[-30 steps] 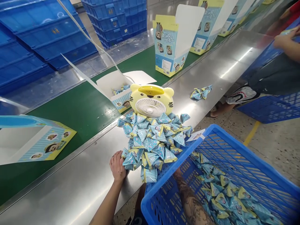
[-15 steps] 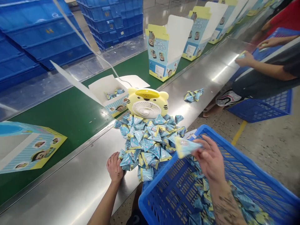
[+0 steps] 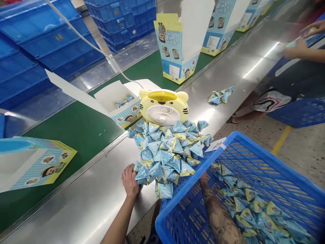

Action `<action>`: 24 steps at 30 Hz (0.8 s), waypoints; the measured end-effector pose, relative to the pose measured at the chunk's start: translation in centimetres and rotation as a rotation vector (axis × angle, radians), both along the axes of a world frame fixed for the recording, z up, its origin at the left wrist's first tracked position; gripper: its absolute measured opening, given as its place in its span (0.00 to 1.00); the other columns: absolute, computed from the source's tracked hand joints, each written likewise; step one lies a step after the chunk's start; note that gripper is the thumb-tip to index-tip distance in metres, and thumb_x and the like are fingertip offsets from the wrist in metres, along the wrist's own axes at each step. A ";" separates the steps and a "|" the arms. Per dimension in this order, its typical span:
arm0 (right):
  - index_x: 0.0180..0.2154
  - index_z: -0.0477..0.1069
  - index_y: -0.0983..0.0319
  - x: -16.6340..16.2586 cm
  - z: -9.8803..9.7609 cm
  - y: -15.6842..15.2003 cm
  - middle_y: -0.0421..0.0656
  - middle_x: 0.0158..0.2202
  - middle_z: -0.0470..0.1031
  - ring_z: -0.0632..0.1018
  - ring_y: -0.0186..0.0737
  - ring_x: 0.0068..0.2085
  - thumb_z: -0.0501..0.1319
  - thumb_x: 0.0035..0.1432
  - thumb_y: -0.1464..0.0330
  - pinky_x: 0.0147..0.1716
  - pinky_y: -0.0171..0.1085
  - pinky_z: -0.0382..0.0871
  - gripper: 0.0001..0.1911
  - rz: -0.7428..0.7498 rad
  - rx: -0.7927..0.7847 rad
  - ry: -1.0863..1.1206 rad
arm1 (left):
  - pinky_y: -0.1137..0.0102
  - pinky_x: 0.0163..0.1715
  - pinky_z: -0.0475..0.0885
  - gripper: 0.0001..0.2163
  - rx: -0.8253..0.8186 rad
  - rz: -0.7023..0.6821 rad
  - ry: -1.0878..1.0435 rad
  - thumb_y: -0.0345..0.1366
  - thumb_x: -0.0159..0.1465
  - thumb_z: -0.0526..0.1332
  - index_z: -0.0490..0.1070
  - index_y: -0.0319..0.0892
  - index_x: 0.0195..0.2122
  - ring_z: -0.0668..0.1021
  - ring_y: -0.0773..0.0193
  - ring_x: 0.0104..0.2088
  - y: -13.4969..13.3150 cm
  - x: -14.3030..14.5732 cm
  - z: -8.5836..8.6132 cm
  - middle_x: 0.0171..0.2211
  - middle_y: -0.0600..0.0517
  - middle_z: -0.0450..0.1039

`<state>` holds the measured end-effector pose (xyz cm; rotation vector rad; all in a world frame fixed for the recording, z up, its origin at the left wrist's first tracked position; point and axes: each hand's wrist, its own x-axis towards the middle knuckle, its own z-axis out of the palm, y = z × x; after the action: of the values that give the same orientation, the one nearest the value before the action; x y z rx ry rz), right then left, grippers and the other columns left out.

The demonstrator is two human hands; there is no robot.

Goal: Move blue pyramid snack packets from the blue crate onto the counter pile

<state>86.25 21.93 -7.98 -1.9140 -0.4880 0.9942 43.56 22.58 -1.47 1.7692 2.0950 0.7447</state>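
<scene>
- Yellow tiger-faced desk fan (image 3: 164, 108): upright on the brushed-steel ledge (image 3: 223, 74), the landmark for everything below.
- Heap of triangular blue-and-yellow foil sachets (image 3: 165, 156): directly in front of the fan, touching its base, spread across the ledge.
- Left hand (image 3: 130, 181): on the ledge at the heap's front edge, nearer the viewer than the fan, pressed against the lowest sachets.
- Its fingers (image 3: 132, 173): close together, slightly curled, resting on the sachets, with no clear grip on any single one.
- Right forearm (image 3: 219, 217): tattooed, reaching into the basket below and to the right of the fan.
- Right hand's fingers: hidden behind the basket wall, so wide or narrow impossible to tell.
- Blue plastic mesh basket (image 3: 264, 162): below and right of the fan, tilted, its rim just beside the heap.
- Loose sachets (image 3: 248, 213): a thick layer inside that basket.
- Small sachet cluster (image 3: 220, 96): on the ledge, to the right of the fan.
- Open printed cardboard box (image 3: 116, 98): just behind the fan on the green conveyor belt (image 3: 76, 128), a few sachets (image 3: 124, 101) inside.
- Upright printed boxes (image 3: 172, 47): in a row on the belt, beyond the fan.
- Co-worker's hands (image 3: 297, 47): far right of the fan, blurred, with a sachet (image 3: 291, 43) between them.
</scene>
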 end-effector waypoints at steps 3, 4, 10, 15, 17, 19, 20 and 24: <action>0.37 0.72 0.59 2.0 1.5 -2.8 0.38 0.28 0.76 0.77 0.41 0.30 0.73 0.43 0.43 0.32 0.43 0.77 0.30 -0.215 0.012 0.109 | 0.42 0.69 0.61 0.25 0.000 0.003 -0.003 0.45 0.75 0.44 0.74 0.43 0.62 0.72 0.42 0.67 -0.1 0.0 0.1 0.63 0.38 0.76; 0.40 0.72 0.58 2.9 2.7 -3.9 0.38 0.28 0.77 0.77 0.43 0.29 0.75 0.35 0.45 0.29 0.44 0.76 0.35 -0.279 0.018 0.140 | 0.42 0.69 0.61 0.25 0.005 -0.002 -0.004 0.45 0.75 0.44 0.74 0.42 0.62 0.72 0.42 0.66 -0.1 0.0 0.1 0.63 0.38 0.76; 0.40 0.77 0.54 5.0 17.2 -5.2 0.41 0.39 0.76 0.75 0.38 0.33 0.81 0.37 0.57 0.25 0.37 0.68 0.27 -0.403 0.372 0.229 | 0.42 0.68 0.61 0.25 0.016 -0.014 -0.006 0.44 0.75 0.44 0.74 0.42 0.62 0.73 0.43 0.65 -0.1 0.1 -0.3 0.63 0.38 0.76; 0.61 0.74 0.45 1.1 26.2 0.2 0.43 0.43 0.82 0.80 0.42 0.32 0.82 0.45 0.56 0.31 0.44 0.77 0.41 0.163 0.513 0.202 | 0.44 0.68 0.61 0.24 0.007 -0.004 0.003 0.44 0.76 0.44 0.75 0.43 0.61 0.73 0.44 0.65 -0.1 0.3 0.1 0.62 0.38 0.77; 0.59 0.74 0.52 0.9 24.8 1.1 0.44 0.42 0.83 0.78 0.39 0.30 0.78 0.52 0.57 0.28 0.38 0.73 0.34 0.169 0.535 0.128 | 0.44 0.68 0.61 0.24 0.009 0.001 0.006 0.44 0.75 0.44 0.75 0.42 0.61 0.73 0.44 0.65 -0.1 0.4 0.2 0.62 0.38 0.77; 0.50 0.73 0.58 2.3 20.5 0.5 0.42 0.36 0.79 0.74 0.36 0.27 0.71 0.56 0.50 0.22 0.34 0.61 0.26 -0.064 0.431 0.015 | 0.44 0.68 0.62 0.24 0.014 0.003 0.001 0.44 0.75 0.45 0.75 0.43 0.61 0.73 0.43 0.65 0.0 0.3 0.2 0.62 0.39 0.77; 0.47 0.71 0.59 3.4 17.6 -0.2 0.40 0.32 0.74 0.71 0.36 0.26 0.66 0.56 0.47 0.20 0.34 0.56 0.27 -0.185 0.337 -0.027 | 0.43 0.67 0.62 0.24 0.017 0.001 -0.003 0.44 0.75 0.45 0.75 0.43 0.61 0.73 0.43 0.65 0.0 0.3 0.2 0.62 0.39 0.77; 0.40 0.69 0.61 8.7 6.4 -3.8 0.46 0.31 0.73 0.77 0.52 0.36 0.60 0.46 0.47 0.36 0.50 0.74 0.27 -0.104 -0.171 -0.315 | 0.41 0.66 0.63 0.25 0.016 -0.004 0.005 0.45 0.75 0.44 0.75 0.43 0.61 0.73 0.41 0.65 -0.3 -0.1 0.0 0.62 0.38 0.77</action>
<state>94.98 18.09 -1.55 -2.2407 -0.4886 0.6876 43.48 22.28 -1.47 1.7845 2.0941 0.7582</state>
